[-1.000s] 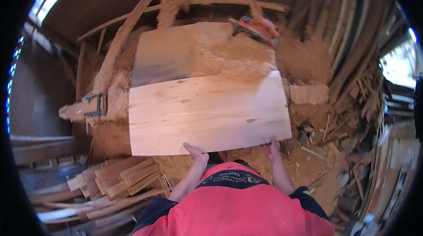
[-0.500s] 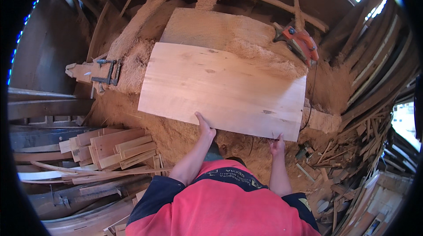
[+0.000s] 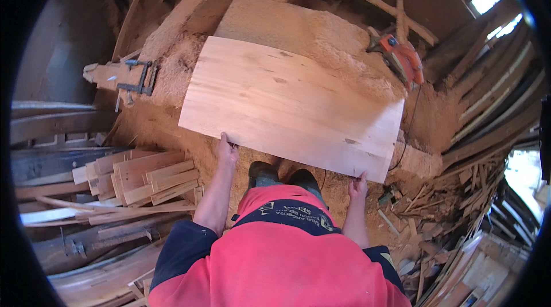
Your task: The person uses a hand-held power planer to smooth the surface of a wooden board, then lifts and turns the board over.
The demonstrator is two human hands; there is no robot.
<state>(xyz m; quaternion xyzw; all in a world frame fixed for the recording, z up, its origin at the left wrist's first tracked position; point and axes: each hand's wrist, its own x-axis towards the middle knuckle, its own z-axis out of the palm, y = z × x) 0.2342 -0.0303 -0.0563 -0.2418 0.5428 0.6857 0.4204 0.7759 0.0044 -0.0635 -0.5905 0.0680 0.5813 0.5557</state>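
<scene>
A wide, pale wooden board [image 3: 287,106] with a few dark knots lies tilted in front of me, its far part over another board [image 3: 264,23] dusted with sawdust. My left hand [image 3: 228,149] grips its near edge toward the left, thumb on top and fingers underneath. Close to the near right corner, my right hand [image 3: 357,185] holds the same edge, its thumb on the top face. The fingers beneath the board are mostly hidden. Shavings cover part of the far right of the board.
An orange power tool [image 3: 402,60] with a dark cord rests at the far right. A dark clamp [image 3: 138,77] sits at the left on a sawdust-covered beam. Cut wood pieces [image 3: 149,175] are stacked at the near left; scrap wood [image 3: 425,209] litters the right floor.
My left hand has moved left along the board's near edge and grips it there. The right hand stays near the right corner. The view has shifted slightly.
</scene>
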